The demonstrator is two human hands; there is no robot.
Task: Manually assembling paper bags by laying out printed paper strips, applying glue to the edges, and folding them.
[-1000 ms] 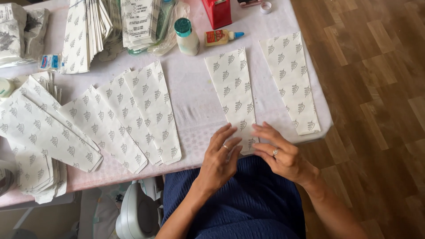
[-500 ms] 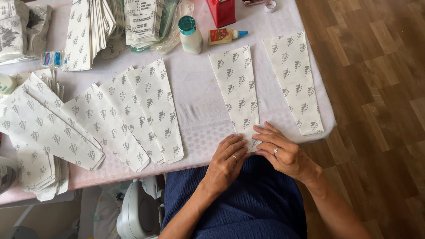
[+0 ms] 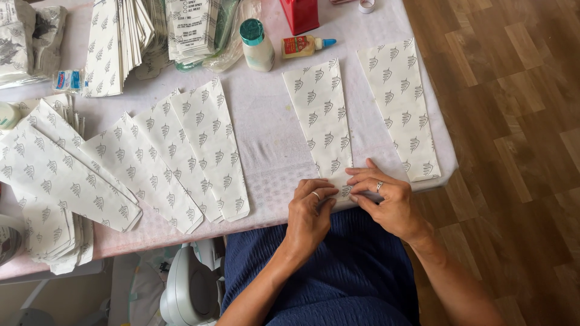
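Both hands sit at the near edge of the surface [image 3: 272, 151], pressed on the bottom end of one patterned paper bag [image 3: 323, 115]. Left hand [image 3: 309, 212] has fingers curled down, tips on the bag's lower left corner. Right hand [image 3: 386, 202], with a ring, lies flatter, fingers pointing left across the bag's bottom edge, index finger along what looks like a fold line. Neither hand lifts the bag; both pinch or press its near end, though the exact grip under the fingertips is hard to see.

Key relation: the bag's long axis runs away from the body, leaning slightly left at the far end, so nearly all of it lies ahead of the hands and only the near end is under them. The hands meet on that end, left from the left side, right from the right side, about equally near.

A second bag [image 3: 399, 108] lies just to the right, parallel, apart from the right hand. A fan of overlapping bags [image 3: 181, 157] lies well to the left. Past the far end stand a glue bottle [image 3: 305, 46] on its side and a green-capped jar [image 3: 257, 43].
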